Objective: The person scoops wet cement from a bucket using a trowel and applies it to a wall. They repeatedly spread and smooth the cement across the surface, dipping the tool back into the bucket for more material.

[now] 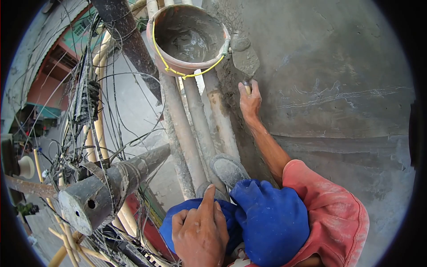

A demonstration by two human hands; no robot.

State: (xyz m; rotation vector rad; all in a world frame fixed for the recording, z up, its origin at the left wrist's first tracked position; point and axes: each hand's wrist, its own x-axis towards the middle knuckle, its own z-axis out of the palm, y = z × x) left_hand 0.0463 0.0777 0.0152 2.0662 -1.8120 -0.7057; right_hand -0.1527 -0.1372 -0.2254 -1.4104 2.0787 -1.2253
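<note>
My right hand (250, 101) is closed around the handle of a trowel (247, 62). The blade is smeared with wet grey mortar and lies close to the plastered wall, beside the bucket's right side. A pale bucket (189, 67) with a yellow rope handle (194, 74) stands on the poles, with wet grey mortar (189, 43) inside. Low in the view, my left hand (200, 233) is over my blue-clad legs (271, 218), back of the hand up. Its index finger points forward, the other fingers are partly bent, and I see nothing in it.
Several long poles (191, 124) form a narrow platform under my shoes (229, 170). A grey wall (338, 58) rises along the right. Tangled black cables (89, 98) and a thick metal pipe (106, 191) crowd the left, with the ground (133, 89) far below.
</note>
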